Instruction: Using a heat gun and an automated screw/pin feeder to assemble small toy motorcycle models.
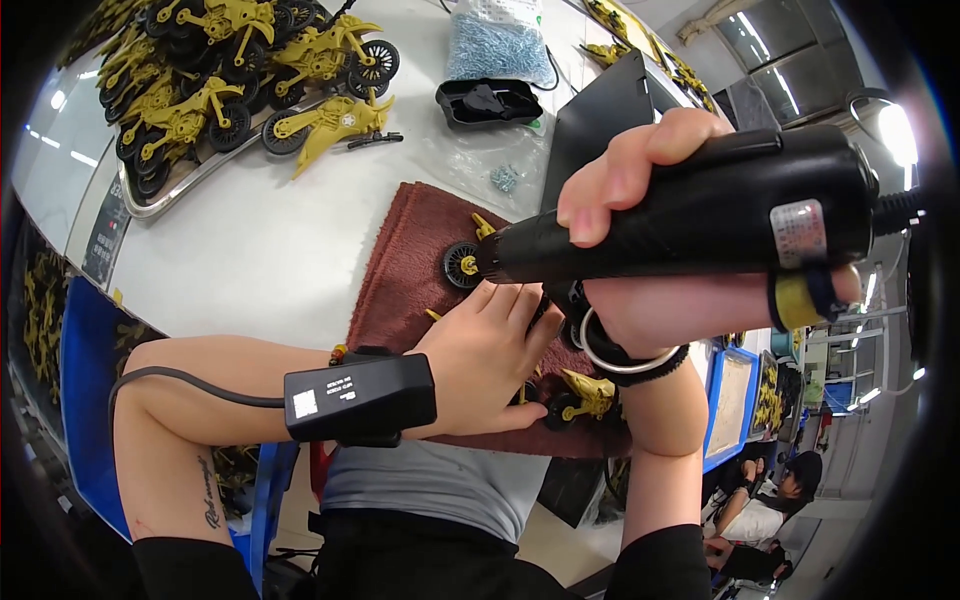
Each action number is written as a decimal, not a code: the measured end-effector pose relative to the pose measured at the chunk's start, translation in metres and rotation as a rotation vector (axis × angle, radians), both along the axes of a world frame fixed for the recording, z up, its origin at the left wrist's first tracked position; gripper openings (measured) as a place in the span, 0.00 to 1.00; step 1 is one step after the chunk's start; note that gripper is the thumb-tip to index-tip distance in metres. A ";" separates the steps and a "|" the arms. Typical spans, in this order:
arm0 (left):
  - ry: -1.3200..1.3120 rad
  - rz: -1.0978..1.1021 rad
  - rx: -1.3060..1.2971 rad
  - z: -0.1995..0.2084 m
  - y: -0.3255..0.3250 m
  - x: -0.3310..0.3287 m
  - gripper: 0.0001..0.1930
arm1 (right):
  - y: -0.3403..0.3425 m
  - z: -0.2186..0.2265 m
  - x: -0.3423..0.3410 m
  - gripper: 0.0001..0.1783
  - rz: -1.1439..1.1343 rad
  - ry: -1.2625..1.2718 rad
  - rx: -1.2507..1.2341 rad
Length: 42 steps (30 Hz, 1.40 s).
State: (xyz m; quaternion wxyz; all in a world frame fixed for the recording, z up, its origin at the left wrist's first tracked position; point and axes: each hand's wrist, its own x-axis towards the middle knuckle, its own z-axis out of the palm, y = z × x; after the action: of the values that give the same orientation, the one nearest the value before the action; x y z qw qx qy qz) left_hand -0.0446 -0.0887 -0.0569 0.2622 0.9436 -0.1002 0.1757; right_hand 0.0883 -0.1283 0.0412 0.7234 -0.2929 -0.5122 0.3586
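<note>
My right hand [632, 172] is wrapped round a black electric screwdriver [690, 225], which lies almost level and points left. The tool's nose is right over a yellow toy motorcycle with black wheels [461, 266]; its tip and the contact are hidden. On the brown cloth [395, 255], my left hand [490, 345] presses down over this toy, fingers extended and slightly bent, covering most of its body. Close to my left thumb sits another yellow toy motorcycle [588, 396], partly hidden behind my right wrist.
A metal-edged tray [160, 207] at the far left is heaped with yellow toy motorcycles [225, 75]. Behind the cloth are a black box [488, 103], a bag of small screws [497, 45] and a loose screw pile [505, 178]. Another person [765, 505] sits at the right.
</note>
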 end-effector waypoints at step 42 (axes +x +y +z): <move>-0.004 0.001 0.007 0.001 0.001 0.000 0.42 | -0.049 0.032 0.023 0.49 -0.307 -0.069 0.057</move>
State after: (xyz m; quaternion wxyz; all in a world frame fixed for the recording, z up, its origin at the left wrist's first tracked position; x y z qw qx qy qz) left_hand -0.0445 -0.0877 -0.0558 0.2587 0.9441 -0.1009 0.1775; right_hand 0.1114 -0.1774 0.0735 0.7598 -0.3592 -0.4958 0.2188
